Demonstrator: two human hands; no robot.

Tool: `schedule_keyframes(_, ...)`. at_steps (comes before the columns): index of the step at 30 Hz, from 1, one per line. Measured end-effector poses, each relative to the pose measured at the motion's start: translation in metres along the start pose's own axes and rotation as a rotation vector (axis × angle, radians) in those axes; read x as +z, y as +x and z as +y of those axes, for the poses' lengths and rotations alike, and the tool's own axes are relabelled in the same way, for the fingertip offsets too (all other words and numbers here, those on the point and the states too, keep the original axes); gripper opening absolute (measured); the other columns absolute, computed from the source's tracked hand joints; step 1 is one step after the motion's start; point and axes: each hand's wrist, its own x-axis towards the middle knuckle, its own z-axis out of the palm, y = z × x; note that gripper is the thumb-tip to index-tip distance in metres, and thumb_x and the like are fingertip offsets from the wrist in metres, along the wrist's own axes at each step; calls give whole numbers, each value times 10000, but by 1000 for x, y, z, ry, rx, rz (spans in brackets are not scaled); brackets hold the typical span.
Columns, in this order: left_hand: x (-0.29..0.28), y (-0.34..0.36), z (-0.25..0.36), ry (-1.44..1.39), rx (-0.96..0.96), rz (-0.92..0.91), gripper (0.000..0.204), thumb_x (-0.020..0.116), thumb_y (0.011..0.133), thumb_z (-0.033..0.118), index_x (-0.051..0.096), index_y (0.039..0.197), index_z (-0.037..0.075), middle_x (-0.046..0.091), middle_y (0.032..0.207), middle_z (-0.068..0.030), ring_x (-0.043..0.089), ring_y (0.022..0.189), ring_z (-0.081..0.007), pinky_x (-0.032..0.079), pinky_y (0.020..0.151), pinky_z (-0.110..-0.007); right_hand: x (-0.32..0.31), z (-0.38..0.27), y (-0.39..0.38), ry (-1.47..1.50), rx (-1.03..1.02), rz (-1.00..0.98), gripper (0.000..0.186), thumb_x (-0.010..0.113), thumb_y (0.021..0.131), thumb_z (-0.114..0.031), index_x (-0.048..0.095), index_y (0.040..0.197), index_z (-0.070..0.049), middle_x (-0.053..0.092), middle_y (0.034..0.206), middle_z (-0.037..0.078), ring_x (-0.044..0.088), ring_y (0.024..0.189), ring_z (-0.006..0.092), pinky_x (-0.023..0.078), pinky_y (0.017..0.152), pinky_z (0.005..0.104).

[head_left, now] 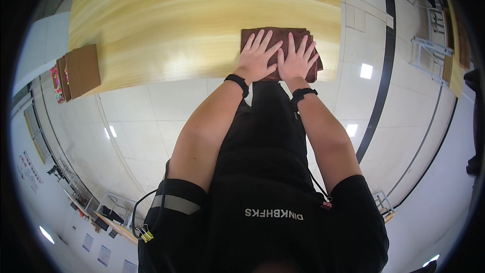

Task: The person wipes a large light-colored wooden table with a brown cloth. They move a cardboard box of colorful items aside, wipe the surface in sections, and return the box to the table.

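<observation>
1. From where I stand, a folded dark-brown cloth point(280, 34) lies on the wood-grain tabletop point(166, 30), at the near edge, toward its right end.
2. The person's left hand point(256, 58) presses palm-down on the cloth's left part, fingers straight and parted; it grips nothing.
3. The right hand point(298, 61) lies flat just beside it, on the right part, fingers likewise spread wide, grasping nothing.
4. Each wrist wears a black band point(238, 85).
5. Layered edges show at the cloth's right side.
6. Well apart, a brown cardboard box point(84, 71) sits at the table's left corner.
</observation>
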Motion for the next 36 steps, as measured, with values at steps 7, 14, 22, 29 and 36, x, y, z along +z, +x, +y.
schedule_keyframes(7,-27,99,-48,17,-10,-14,791,773,911,480,503,1635,313,341,1756,-172,287,1631,-399,226,1330,-575,-18,-18,111,19,17,35,754,530,1034,-636,335,1716,-381,178,1799,247,61,1643,560,68,1260,785)
schedule_keyframes(14,-42,202,-103,62,-33,61,753,748,929,441,509,1631,313,377,1736,-168,321,1610,-398,252,1324,-571,-29,-28,237,20,-83,101,741,497,1047,-640,319,1720,-389,190,1806,216,77,1648,540,58,1285,747)
schedule_keyframes(22,-36,204,-103,124,-68,19,744,692,996,445,438,1676,282,307,1765,-186,260,1629,-421,221,1331,-585,-27,-30,245,5,-134,78,710,495,1056,-523,323,1722,-347,206,1813,159,82,1670,474,72,1313,702)
schedule_keyframes(29,-25,112,-81,120,-75,40,749,701,980,438,459,1664,252,316,1756,-203,254,1629,-432,188,1338,-589,-12,-40,155,29,-138,41,711,478,1079,-502,293,1737,-307,176,1818,176,72,1673,469,70,1315,695)
schedule_keyframes(36,-19,-32,-36,88,-83,-12,744,686,1008,421,423,1683,255,288,1764,-219,250,1628,-451,212,1328,-600,6,-51,-2,55,-127,6,731,525,1074,-511,309,1735,-288,183,1814,187,68,1672,472,76,1309,700)
